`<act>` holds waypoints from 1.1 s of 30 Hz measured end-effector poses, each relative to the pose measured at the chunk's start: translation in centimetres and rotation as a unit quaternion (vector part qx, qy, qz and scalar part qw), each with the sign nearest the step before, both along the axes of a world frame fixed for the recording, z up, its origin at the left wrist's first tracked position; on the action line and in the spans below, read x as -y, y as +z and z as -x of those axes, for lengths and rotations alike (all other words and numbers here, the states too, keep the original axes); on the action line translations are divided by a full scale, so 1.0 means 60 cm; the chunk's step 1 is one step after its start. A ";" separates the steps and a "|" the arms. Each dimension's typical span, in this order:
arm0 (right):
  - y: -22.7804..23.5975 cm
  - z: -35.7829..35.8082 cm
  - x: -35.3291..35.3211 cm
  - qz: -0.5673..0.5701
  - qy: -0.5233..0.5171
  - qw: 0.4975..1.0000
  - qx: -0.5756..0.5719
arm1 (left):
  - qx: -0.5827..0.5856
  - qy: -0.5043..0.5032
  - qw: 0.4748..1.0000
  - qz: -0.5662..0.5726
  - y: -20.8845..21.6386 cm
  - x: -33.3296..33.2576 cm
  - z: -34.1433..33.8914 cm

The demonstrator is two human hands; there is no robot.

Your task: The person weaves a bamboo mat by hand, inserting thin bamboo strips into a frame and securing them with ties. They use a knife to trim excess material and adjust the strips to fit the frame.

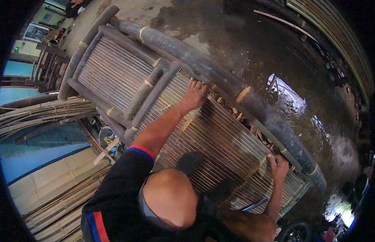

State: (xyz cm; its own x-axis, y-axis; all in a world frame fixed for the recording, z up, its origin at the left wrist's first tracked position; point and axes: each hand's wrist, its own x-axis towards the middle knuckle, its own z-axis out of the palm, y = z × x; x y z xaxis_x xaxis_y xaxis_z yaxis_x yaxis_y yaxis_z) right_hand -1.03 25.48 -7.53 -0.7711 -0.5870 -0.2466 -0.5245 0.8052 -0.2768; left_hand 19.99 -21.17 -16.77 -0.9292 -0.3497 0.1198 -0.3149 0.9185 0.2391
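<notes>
A long panel of thin bamboo slats lies inside a frame of thick dark bamboo poles. At its far edge, my left hand has its fingers curled over the rim, beside the short cross poles. Further right along the same edge, my right hand grips the rim, its thumb on the slats. Between the hands, a gap runs along the far long pole, with brown scraps showing in it. What lies under the fingers is hidden. A dark tool with a bluish edge rests on the slats near my right forearm.
A second slatted section fills the frame's left end, with a loose-looking short pole beside it. Bundled bamboo strips and flat split bamboo lie at left. Beyond the frame is wet concrete floor. A wheel stands near right.
</notes>
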 end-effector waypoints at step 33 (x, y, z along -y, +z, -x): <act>-0.011 -0.011 0.016 0.006 -0.017 1.000 0.010 | 0.053 0.025 0.998 0.006 -0.013 0.015 -0.016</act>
